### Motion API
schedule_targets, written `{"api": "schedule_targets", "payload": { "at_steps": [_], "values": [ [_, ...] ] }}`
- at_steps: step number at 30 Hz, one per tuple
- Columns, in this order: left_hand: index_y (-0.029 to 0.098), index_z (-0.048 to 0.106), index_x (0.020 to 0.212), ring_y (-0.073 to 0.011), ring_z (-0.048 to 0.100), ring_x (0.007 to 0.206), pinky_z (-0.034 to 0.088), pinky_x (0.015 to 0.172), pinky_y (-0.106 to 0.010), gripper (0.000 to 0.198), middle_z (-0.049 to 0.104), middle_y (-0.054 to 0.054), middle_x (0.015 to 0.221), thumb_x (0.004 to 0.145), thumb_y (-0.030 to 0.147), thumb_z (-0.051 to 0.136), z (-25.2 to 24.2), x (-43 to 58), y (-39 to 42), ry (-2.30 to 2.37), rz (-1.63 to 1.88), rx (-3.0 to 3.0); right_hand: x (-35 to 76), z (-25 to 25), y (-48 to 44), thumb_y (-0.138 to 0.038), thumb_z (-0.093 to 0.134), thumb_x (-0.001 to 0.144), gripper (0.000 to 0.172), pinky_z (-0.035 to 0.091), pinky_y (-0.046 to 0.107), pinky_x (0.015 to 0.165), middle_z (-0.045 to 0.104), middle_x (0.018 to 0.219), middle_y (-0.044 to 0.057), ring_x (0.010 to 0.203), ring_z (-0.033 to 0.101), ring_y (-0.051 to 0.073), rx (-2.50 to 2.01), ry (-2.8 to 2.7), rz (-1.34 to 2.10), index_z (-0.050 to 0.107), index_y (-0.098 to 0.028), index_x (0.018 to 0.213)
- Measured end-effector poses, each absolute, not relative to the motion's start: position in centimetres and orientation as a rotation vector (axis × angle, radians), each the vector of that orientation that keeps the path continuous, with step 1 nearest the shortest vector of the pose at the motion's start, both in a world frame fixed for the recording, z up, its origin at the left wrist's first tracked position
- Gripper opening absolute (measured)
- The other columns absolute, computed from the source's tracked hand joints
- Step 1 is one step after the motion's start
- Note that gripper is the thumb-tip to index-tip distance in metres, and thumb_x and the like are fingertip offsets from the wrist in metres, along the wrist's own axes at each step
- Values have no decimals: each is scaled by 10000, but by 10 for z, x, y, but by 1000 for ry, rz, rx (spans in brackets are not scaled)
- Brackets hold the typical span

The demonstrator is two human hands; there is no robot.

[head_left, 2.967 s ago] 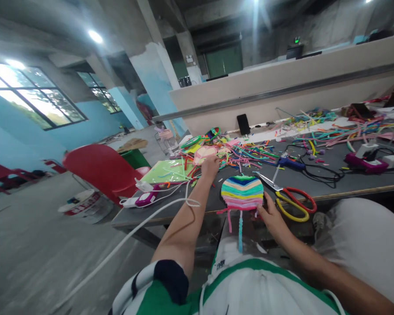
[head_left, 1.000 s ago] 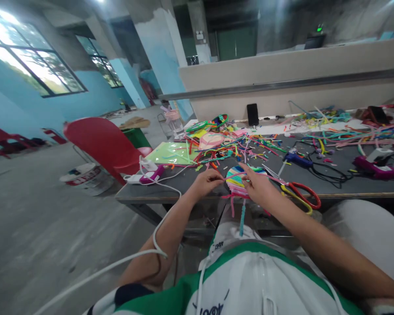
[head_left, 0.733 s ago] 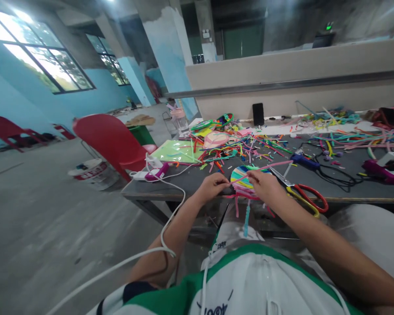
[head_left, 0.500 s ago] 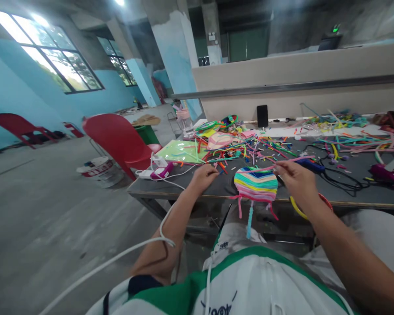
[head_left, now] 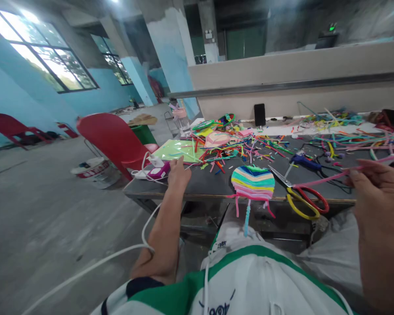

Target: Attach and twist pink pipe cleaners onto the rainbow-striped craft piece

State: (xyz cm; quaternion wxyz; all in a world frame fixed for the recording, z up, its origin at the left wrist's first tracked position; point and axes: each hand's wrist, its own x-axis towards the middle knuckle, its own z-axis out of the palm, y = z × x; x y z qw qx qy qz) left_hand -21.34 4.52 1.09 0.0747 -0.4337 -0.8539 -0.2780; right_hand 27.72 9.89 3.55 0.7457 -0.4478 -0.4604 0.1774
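Observation:
My right hand (head_left: 377,183), at the right, pinches a long pink pipe cleaner (head_left: 330,178) that stretches left over the scissors. My left hand (head_left: 179,173) is by the green sheet and the purple-and-white power strip; its fingers are bunched, and whatever they hold, if anything, is too small to make out. Between the hands a round striped piece (head_left: 253,183) lies at the table's front edge, with pink strands and a turquoise twisted strand (head_left: 247,218) hanging down. The scissors (head_left: 298,192) have one yellow and one red handle and lie partly open beside it.
Cut pipe cleaners (head_left: 236,146) are strewn over the table. Behind the scissors is a blue glue gun (head_left: 305,162) with a black cable. A black phone (head_left: 259,114) stands at the back. The power strip (head_left: 159,171) and white cables are at the left, near a red chair (head_left: 108,140).
My right hand has moved far right with the pink pipe cleaner, uncovering the scissors. My left hand has moved left, away from the striped piece toward the power strip.

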Motion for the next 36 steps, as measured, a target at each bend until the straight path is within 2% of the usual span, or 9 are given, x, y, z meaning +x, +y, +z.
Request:
{"api": "schedule_targets", "payload": {
  "at_steps": [4, 6, 8, 12, 16, 19, 23, 28, 36],
  "values": [
    [153, 298, 1441, -354, 311, 1357, 383, 1035, -466, 753, 309, -202, 1457, 759, 282, 591, 14, -189, 28, -2539, -913, -1363, 270, 29, 87, -121, 738, 584, 791, 483, 212, 516, 644, 686, -29, 570, 613, 124, -813, -1121, 601, 454, -259, 1310],
    [163, 309, 1433, -335, 274, 1377, 408, 1023, -438, 750, 316, -186, 1451, 738, 202, 586, 16, -176, 18, -2370, -1029, -1389, 263, 29, 78, -103, 725, 585, 884, 476, 199, 483, 652, 683, -33, 550, 600, 124, -779, -1153, 717, 360, -278, 1372],
    [172, 337, 1415, -310, 326, 1345, 462, 963, -393, 722, 327, -177, 1440, 728, 123, 553, 16, -161, 7, -2147, -1163, -1414, 255, 32, 67, -114, 723, 610, 900, 456, 192, 437, 666, 703, -27, 491, 564, 111, -775, -1174, 856, 327, -299, 1398],
    [165, 459, 1316, -227, 546, 1075, 511, 834, -349, 542, 418, -169, 1338, 782, 86, 497, 4, -123, -14, -1851, -1355, -1470, 239, 34, 43, -163, 719, 676, 801, 462, 209, 434, 661, 725, -18, 480, 556, 106, -739, -1198, 1113, 381, -303, 1389],
    [180, 632, 1059, -178, 562, 959, 507, 792, -310, 266, 519, -106, 1160, 821, 122, 528, -13, -86, -29, -1748, -1428, -1753, 231, 21, 31, -210, 679, 758, 420, 511, 227, 506, 632, 750, -7, 538, 585, 100, -754, -1283, 1187, 601, -245, 1169],
    [182, 660, 987, -165, 562, 930, 506, 738, -276, 192, 538, -90, 1103, 831, 157, 551, -21, -67, -31, -1774, -1471, -2014, 228, 9, 29, -230, 652, 798, 233, 546, 249, 562, 630, 768, 1, 577, 621, 112, -810, -1335, 1141, 640, -220, 1031],
    [188, 682, 988, -171, 550, 944, 493, 715, -261, 185, 538, -88, 1060, 832, 208, 585, -23, -56, -25, -1791, -1438, -2255, 224, 0, 27, -234, 637, 819, 211, 567, 272, 614, 636, 795, 7, 620, 643, 127, -827, -1355, 1029, 625, -224, 1030],
    [192, 706, 941, -182, 537, 959, 475, 839, -324, 163, 522, -82, 1005, 829, 221, 591, -24, -55, -16, -1764, -1321, -2338, 218, -6, 25, -227, 622, 831, 197, 573, 277, 632, 639, 815, 13, 641, 654, 134, -821, -1349, 945, 616, -226, 1027],
    [192, 725, 931, -205, 533, 1000, 451, 893, -359, 178, 526, -89, 1010, 827, 207, 582, -33, -49, -2, -1722, -1110, -2393, 204, -29, 30, -213, 602, 844, 195, 588, 312, 680, 641, 836, 13, 678, 670, 145, -787, -1398, 946, 594, -238, 1038]
  ]
}}
